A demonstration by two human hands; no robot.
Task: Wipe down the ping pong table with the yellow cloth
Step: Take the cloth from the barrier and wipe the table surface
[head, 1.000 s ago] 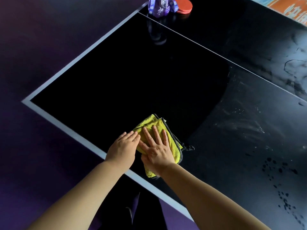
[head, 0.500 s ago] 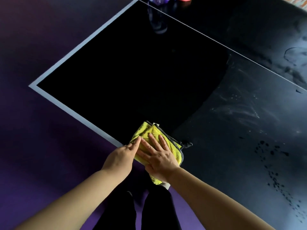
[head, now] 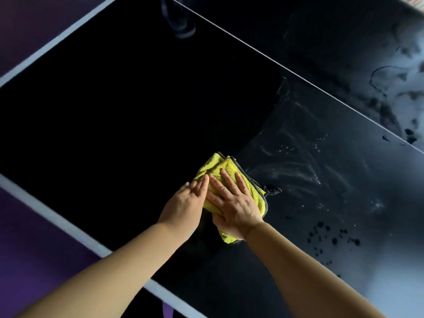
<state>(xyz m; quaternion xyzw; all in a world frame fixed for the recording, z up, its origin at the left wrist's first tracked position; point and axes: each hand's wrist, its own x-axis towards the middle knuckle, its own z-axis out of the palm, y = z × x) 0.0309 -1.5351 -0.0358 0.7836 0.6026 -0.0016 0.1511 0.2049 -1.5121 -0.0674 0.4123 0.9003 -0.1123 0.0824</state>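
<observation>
The folded yellow cloth (head: 229,171) lies on the dark ping pong table (head: 114,111), a little in from its near white edge stripe (head: 57,216). The right hand (head: 234,203) presses flat on the cloth, fingers straight and spread. The left hand (head: 183,203), on the stripe's side, has its fingers straight and together, and the tips seem to touch the cloth's edge. Both forearms reach across the stripe.

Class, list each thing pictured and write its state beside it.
Yellow microfibre cloth with grey edging: folded, flat on the table under both hands.
Black ping pong table: dark on the left, streaked and spotted on the right.
Left hand: flat, fingers on cloth.
Right hand: flat, pressing cloth.
</observation>
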